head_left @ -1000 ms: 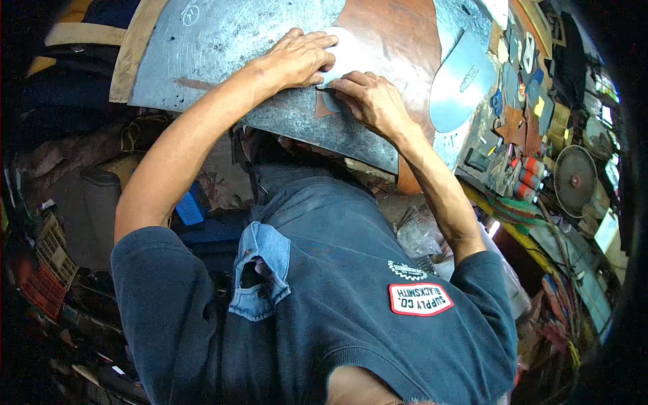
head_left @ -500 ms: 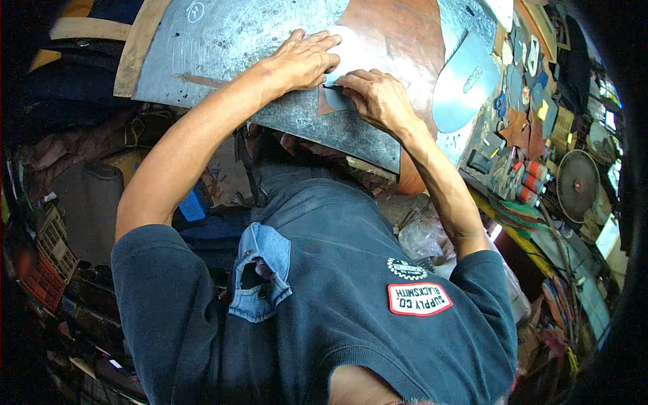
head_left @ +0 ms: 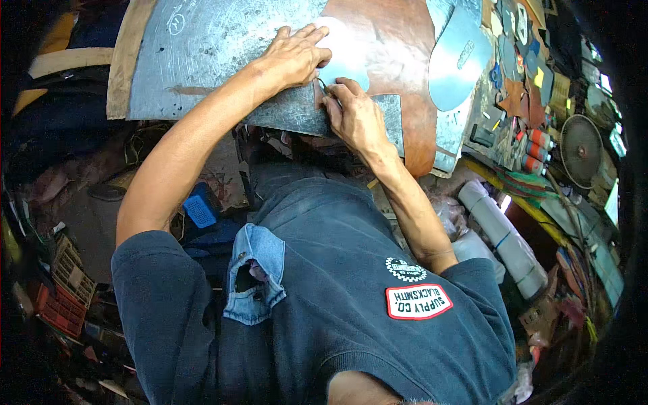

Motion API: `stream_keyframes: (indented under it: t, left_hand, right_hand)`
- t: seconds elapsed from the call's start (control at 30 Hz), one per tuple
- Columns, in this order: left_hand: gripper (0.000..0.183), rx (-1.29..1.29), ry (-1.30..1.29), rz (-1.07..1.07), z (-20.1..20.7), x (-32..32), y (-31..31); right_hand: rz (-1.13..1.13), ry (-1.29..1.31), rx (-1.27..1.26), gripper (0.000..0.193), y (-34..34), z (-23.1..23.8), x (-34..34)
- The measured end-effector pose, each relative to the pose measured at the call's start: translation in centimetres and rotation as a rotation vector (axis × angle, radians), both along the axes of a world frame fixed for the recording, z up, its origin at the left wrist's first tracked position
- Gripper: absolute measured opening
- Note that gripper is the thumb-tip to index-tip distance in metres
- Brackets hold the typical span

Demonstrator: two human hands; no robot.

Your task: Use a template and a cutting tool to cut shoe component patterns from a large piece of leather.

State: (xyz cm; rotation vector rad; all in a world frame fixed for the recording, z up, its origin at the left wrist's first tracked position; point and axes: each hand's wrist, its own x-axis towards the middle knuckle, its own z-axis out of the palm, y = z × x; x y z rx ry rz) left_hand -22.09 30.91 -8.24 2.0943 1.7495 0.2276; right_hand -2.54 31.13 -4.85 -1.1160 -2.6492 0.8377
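My left hand (head_left: 291,57) lies flat on the worktop with its fingers spread. Its fingertips rest at the left edge of a shiny pale template (head_left: 349,64), which lies over a large piece of brown leather (head_left: 405,34). My right hand (head_left: 354,115) is closed on a slim, dark metal tool (head_left: 322,85), whose tip points toward my left hand at the template's near edge. Fingers hide most of the tool, so I cannot tell its exact kind. A rounded blue-grey template (head_left: 461,64) lies on the right side of the leather.
The metal-topped table (head_left: 202,61) has a wooden edge strip (head_left: 125,61) on its left. To the right are leather scraps (head_left: 516,98), red-and-white cans (head_left: 536,152) and a round fan (head_left: 582,150). A blue basket (head_left: 200,206) sits below, and a plastic-wrapped roll (head_left: 503,236) leans at the lower right.
My right hand has shifted left and nearer to me, turning so the tool shows. The grey piece under its fingers is out of sight. My left hand stays pressed in place.
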Motion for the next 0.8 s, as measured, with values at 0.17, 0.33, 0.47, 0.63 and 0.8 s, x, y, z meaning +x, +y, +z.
stream_keyframes:
  t: [0.17, 0.33, 0.47, 0.63, 0.8]
  left_hand:
    - [0.023, 0.018, 0.008, -0.015, -0.1, 0.0, 0.0]
    - [0.025, 0.011, 0.019, -0.012, -0.1, 0.1, -0.1]
    - [0.026, 0.010, 0.027, -0.002, -0.2, 0.2, 0.0]
    - [0.025, -0.047, 0.025, 0.010, 0.7, 0.3, 0.1]
    - [0.024, -0.055, 0.041, 0.029, 0.7, 0.4, 0.1]
  right_hand:
    - [-0.041, 0.002, -0.060, 0.020, -0.8, 0.0, 0.6]
    - [-0.034, 0.001, -0.104, 0.019, -1.0, 0.4, 1.4]
    - [-0.003, -0.021, -0.144, 0.018, -0.7, 0.8, 2.0]
    - [0.029, -0.023, -0.165, 0.018, -0.1, 0.7, 2.7]
    - [0.085, -0.008, -0.151, 0.018, 0.7, 0.6, 3.3]
